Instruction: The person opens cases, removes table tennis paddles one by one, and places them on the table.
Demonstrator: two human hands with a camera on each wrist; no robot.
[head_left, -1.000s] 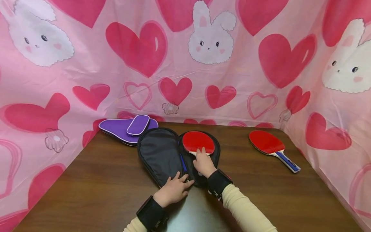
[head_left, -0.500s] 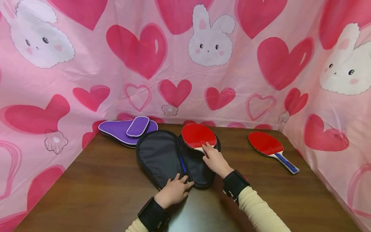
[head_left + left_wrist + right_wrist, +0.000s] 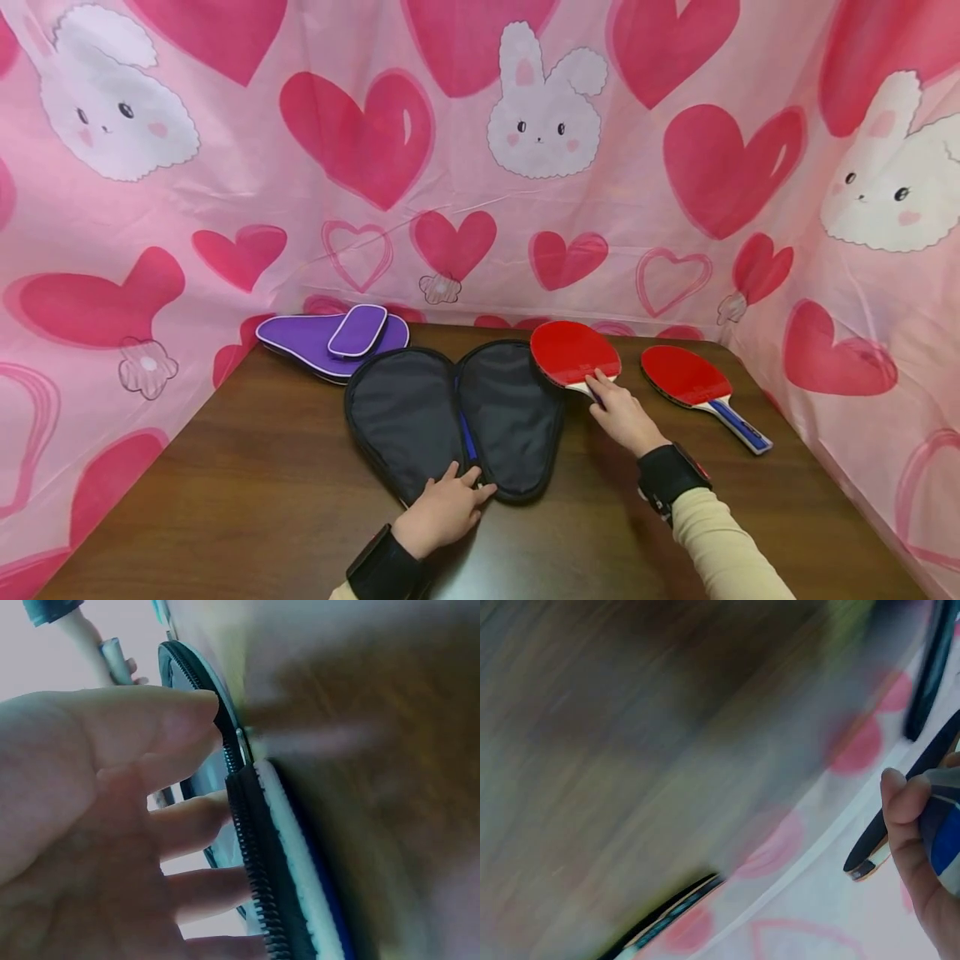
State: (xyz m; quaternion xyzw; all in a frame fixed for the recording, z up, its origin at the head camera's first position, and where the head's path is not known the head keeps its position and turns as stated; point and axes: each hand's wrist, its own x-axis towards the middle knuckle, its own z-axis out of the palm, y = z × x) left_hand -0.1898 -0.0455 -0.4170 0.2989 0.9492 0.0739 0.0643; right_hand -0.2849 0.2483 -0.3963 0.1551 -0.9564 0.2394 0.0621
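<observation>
A black zip case (image 3: 408, 408) lies spread open in two halves on the table, a strip of blue showing between them. My left hand (image 3: 442, 512) rests at its near end with the fingers spread over the edge. In the left wrist view the left hand's fingers (image 3: 196, 825) lie against the zipper teeth (image 3: 251, 862). My right hand (image 3: 630, 417) grips a red table tennis paddle (image 3: 573, 354) by the handle, to the right of the case. The right wrist view has the thumb and finger of the right hand (image 3: 911, 832) round the blue-and-white handle (image 3: 945, 825).
A second red paddle (image 3: 686, 375) with a blue-striped handle lies at the right on the brown wooden table (image 3: 247, 500). A purple case (image 3: 307, 331) with a smaller purple pouch (image 3: 357, 331) on it is at the back left. A pink heart-patterned cloth (image 3: 450, 183) stands behind.
My right hand has lifted the red paddle off the case's right half and carried it to the right. The left hand stays at the case's near end.
</observation>
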